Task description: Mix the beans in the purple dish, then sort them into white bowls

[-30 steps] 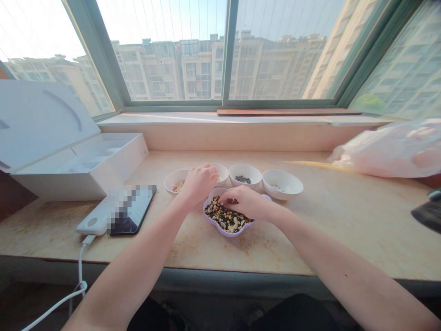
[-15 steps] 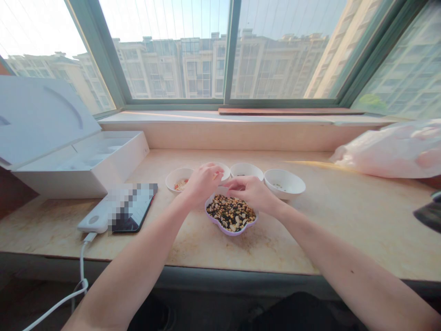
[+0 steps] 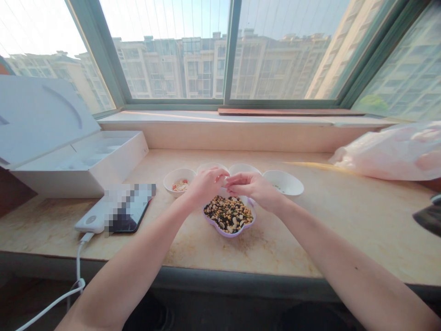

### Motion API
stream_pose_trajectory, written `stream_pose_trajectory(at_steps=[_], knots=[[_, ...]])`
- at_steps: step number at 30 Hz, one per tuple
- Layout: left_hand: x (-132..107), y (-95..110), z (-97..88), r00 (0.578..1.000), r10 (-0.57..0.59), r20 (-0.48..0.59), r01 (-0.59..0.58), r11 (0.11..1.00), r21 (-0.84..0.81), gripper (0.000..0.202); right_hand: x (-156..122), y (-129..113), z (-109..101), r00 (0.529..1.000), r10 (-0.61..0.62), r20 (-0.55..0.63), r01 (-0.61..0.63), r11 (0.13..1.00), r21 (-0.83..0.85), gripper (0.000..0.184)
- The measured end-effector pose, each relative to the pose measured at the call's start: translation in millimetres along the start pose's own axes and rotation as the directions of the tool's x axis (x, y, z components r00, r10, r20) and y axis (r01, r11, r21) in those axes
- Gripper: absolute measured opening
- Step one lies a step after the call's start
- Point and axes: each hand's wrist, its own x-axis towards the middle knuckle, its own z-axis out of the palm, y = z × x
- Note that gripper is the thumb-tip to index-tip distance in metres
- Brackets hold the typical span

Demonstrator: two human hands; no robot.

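Observation:
A purple flower-shaped dish [image 3: 250, 221] full of mixed beans [image 3: 228, 213] sits on the stone sill. Behind it stands a row of small white bowls; the leftmost bowl [image 3: 172, 177] holds pale and red pieces, the rightmost bowl [image 3: 291, 182] is nearly bare. My left hand [image 3: 206, 185] and my right hand [image 3: 253, 188] hover over the dish's far edge, fingertips almost meeting. Both hands are pinched closed; whatever is between the fingers is too small to name. The two middle bowls are mostly hidden behind my hands.
An open white box [image 3: 65, 151] with its lid raised stands at the left. A phone [image 3: 132, 209] and a white power bank [image 3: 93, 219] with a cable lie beside it. A pinkish plastic bag [image 3: 392, 154] rests at the right, near a dark object [image 3: 429, 216].
My right hand has lifted out of the beans and moved back toward my left hand. Both hands now meet above the dish's far edge.

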Motion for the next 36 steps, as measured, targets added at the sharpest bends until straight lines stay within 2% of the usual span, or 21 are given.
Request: stream_pose_trajectory(at_steps=[4, 9, 14, 18, 22, 26, 28, 30, 31, 32, 34, 36], knots=[[-3, 2, -1.3, 1.000, -0.002, 0.024, 0.005, 0.995, -0.104, 0.027, 3, 1, -4, 0.999, 0.049, -0.004, -0.048, 0.988, 0.149, 0.035], [-5, 8, 0.2, 0.995, 0.074, 0.067, -0.059, 0.979, -0.194, 0.026, 4, -1, -6, 0.997, 0.063, -0.050, -0.043, 0.944, 0.328, 0.030], [-5, 9, 1.6, 0.996, 0.084, 0.010, -0.081, 0.987, -0.137, 0.018, 4, 1, -7, 0.988, 0.128, -0.085, -0.098, 0.950, 0.295, 0.039], [-3, 6, -0.8, 0.989, 0.147, -0.015, -0.147, 0.989, 0.007, 0.018, 4, 3, -6, 0.989, 0.126, -0.074, -0.101, 0.954, 0.283, 0.039], [-2, 2, -5.5, 0.976, 0.216, 0.022, -0.217, 0.969, 0.120, 0.020, 2, -1, -2, 0.989, 0.138, -0.052, -0.115, 0.943, 0.311, 0.040], [-1, 1, -9.3, 0.973, 0.222, 0.065, -0.228, 0.965, 0.125, 0.021, 0, -8, -2, 0.986, 0.158, -0.057, -0.135, 0.946, 0.295, 0.044], [-1, -1, -10.0, 0.980, 0.192, 0.059, -0.198, 0.972, 0.127, 0.023, -1, -10, -2, 0.986, 0.154, -0.059, -0.140, 0.972, 0.190, 0.044], [1, -5, -10.2, 0.989, 0.143, 0.040, -0.148, 0.977, 0.156, 0.024, -3, -11, -1, 0.992, 0.103, -0.077, -0.107, 0.993, -0.048, 0.039], [2, -7, -10.4, 0.993, 0.113, 0.027, -0.116, 0.977, 0.177, 0.024, -4, -10, 0, 0.996, 0.051, -0.072, -0.065, 0.975, -0.210, 0.035], [3, -10, -10.6, 0.997, 0.080, 0.013, -0.081, 0.977, 0.198, 0.024, -5, -10, 1, 0.999, -0.014, -0.040, -0.002, 0.926, -0.377, 0.031], [6, -15, -11.5, 1.000, 0.013, -0.008, -0.011, 0.970, 0.242, 0.024, -8, -7, 5, 0.986, -0.127, 0.107, 0.165, 0.755, -0.634, 0.028], [7, -17, -12.6, 0.999, -0.048, -0.004, 0.047, 0.955, 0.294, 0.025, -10, -4, 10, 0.949, -0.163, 0.269, 0.313, 0.588, -0.746, 0.031]])
